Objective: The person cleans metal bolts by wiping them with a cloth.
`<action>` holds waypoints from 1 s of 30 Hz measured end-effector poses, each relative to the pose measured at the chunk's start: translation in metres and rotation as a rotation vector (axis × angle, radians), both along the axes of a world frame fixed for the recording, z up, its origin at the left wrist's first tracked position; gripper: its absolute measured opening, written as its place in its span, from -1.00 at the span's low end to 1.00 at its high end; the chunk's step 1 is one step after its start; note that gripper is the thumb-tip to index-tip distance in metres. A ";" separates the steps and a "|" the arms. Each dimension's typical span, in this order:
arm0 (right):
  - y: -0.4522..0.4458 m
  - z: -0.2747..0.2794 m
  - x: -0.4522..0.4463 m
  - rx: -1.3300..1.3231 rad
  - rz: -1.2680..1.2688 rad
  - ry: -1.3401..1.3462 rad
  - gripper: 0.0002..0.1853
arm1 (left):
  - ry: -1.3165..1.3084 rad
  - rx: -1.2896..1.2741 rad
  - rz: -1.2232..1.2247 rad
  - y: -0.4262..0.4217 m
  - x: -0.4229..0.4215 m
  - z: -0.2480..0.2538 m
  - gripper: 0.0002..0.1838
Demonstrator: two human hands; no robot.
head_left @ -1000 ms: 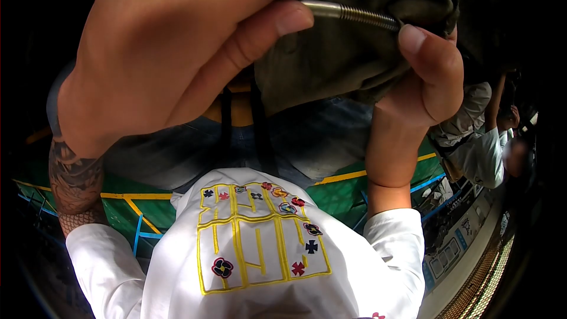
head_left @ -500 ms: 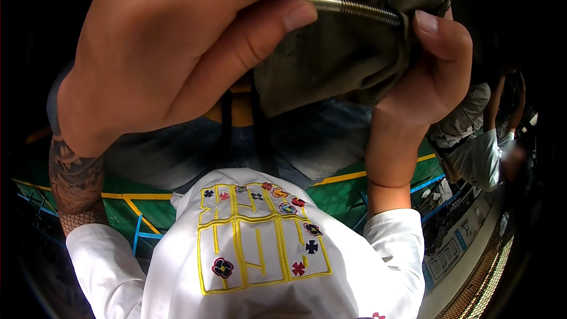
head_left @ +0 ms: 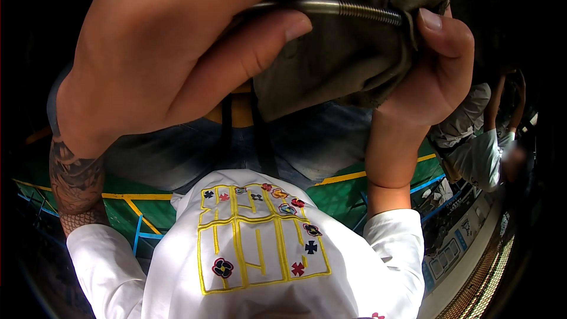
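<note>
A metal rod with a threaded end (head_left: 369,13) runs between my two hands near the top of the view. My left hand (head_left: 171,41) is closed round its smooth part, thumb below it, with the other fingers mostly hidden. On the right, my right hand (head_left: 434,71) grips a dark olive cloth (head_left: 336,65). Its thumb presses the cloth against the tip of the thread, so the very end is covered. The cloth hangs behind and under the rod.
Below the hands are my jeans (head_left: 313,142) and white embroidered shirt (head_left: 177,248). The green floor (head_left: 336,201) carries yellow lines, with blue bars (head_left: 140,233) at the left. Another person in a light shirt (head_left: 475,156) is at the right edge.
My left thumb has drawn slightly left and down, and more of the rod's smooth part shows above it. My right hand and the cloth have barely shifted.
</note>
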State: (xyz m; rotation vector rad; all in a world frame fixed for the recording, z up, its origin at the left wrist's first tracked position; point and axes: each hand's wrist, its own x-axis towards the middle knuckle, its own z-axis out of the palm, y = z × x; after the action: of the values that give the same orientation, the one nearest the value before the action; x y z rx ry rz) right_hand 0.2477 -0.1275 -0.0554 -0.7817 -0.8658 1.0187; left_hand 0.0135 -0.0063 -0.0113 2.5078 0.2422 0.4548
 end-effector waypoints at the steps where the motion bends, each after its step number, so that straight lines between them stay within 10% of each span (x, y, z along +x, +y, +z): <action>1: -0.001 -0.002 0.001 0.030 -0.020 -0.040 -0.80 | 0.003 0.002 -0.002 0.000 0.000 0.000 -0.86; 14: -0.001 -0.005 -0.004 0.105 -0.072 -0.260 -0.80 | 0.009 0.001 0.008 0.000 -0.002 0.000 -0.86; 21: 0.007 0.018 -0.019 -0.168 0.166 0.284 -0.61 | 0.011 0.001 0.008 0.000 -0.002 0.000 -0.86; 30: 0.009 0.014 -0.019 -0.100 0.200 0.234 -0.58 | 0.016 -0.001 0.008 -0.001 -0.002 0.000 -0.85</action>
State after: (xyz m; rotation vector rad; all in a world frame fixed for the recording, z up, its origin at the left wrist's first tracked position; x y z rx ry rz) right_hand 0.2289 -0.1190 -0.0417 -0.6523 -0.7049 1.3105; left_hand 0.0114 -0.0073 -0.0114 2.5109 0.2593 0.4380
